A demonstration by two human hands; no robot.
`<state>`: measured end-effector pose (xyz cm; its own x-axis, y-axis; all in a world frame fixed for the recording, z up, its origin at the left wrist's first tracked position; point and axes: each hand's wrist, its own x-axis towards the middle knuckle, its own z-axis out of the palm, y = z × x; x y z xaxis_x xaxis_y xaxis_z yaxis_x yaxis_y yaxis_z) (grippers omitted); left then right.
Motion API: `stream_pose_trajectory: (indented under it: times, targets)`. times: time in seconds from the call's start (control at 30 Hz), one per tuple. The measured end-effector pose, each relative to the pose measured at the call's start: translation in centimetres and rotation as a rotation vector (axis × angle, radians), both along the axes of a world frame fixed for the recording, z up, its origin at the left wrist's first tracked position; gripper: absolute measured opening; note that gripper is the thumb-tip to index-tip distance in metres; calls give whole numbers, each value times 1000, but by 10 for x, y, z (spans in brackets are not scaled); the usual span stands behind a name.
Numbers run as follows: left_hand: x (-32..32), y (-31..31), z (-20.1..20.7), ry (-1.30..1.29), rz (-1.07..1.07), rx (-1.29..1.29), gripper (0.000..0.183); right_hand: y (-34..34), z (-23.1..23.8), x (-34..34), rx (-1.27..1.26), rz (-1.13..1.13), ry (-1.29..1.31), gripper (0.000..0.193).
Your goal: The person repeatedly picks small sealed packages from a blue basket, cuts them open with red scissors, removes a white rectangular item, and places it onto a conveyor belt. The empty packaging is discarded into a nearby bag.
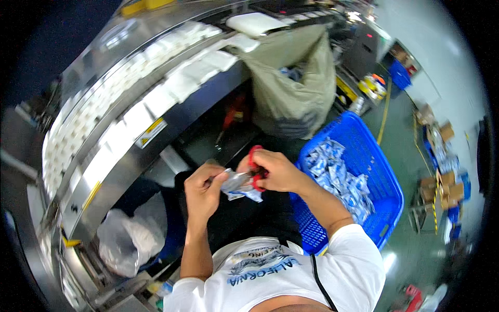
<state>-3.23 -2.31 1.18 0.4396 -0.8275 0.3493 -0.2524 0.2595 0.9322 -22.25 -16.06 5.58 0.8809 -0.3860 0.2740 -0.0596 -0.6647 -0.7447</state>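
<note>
My left hand (204, 188) pinches one end of a small silvery, blue-and-white packet (238, 190) in front of my chest. In my right hand (279, 170) is a pair of scissors with red handles (256, 182), the fingers wrapped round the loops. The scissors' blades lie against the packet, partly hidden by it and blurred. Just right of my right forearm stands a blue plastic basket (391, 182), holding many similar packets (340, 174) in a loose heap.
A conveyor machine with white packets (179, 83) curves along the left and far side. Beyond my hands hangs a large khaki sack (291, 99). A clear plastic bag (132, 236) lines a bin at lower left. Cardboard boxes (451, 192) stand along the right wall.
</note>
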Motion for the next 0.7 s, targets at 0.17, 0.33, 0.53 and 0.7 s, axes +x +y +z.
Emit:
stream_pose_trajectory:
  times: [0.17, 0.33, 0.53, 0.7]
  targets:
    - [8, 9, -1, 149, 36, 81, 6, 5, 6, 5, 140, -84, -47, 28]
    - [8, 2, -24, 354, 24, -35, 4, -12, -15, -7, 700, -185, -472, 36]
    - [13, 4, -19, 239, 143, 19, 8, -13, -14, 0, 687, -282, -461, 33]
    - [10, 5, -10, 240, 88, 43, 10, -8, -5, -12, 734, -286, -464, 32]
